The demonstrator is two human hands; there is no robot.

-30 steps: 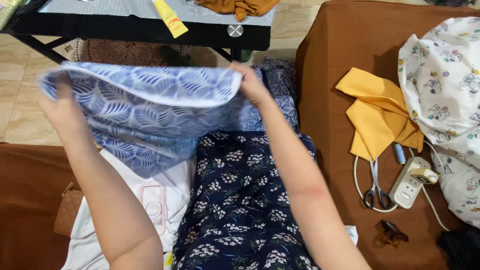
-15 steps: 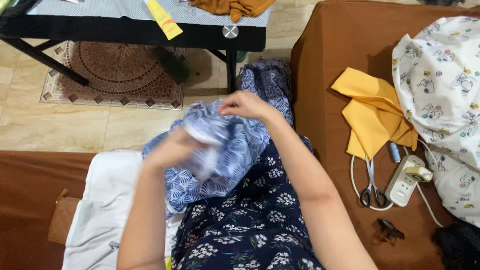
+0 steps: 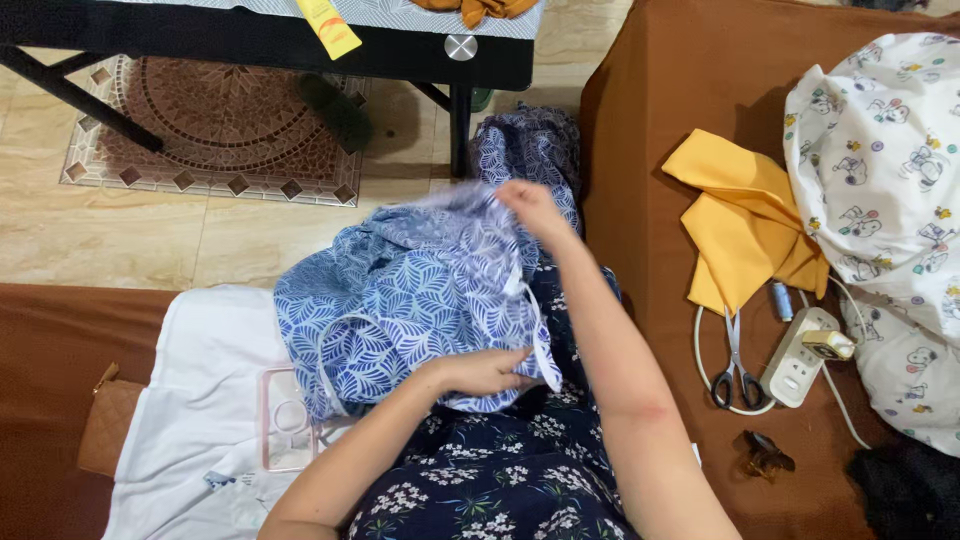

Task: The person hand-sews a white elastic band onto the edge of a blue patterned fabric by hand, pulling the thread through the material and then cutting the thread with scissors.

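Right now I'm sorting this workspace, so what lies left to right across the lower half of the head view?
Tan quilted purse → clear phone case → left hand gripping blue leaf-print fabric → scissors → white power strip

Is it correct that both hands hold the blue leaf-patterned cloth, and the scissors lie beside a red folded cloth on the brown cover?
Not quite. In the head view the scissors lie beside a yellow folded cloth, not red. Both the left hand and right hand do hold the blue leaf-patterned cloth.
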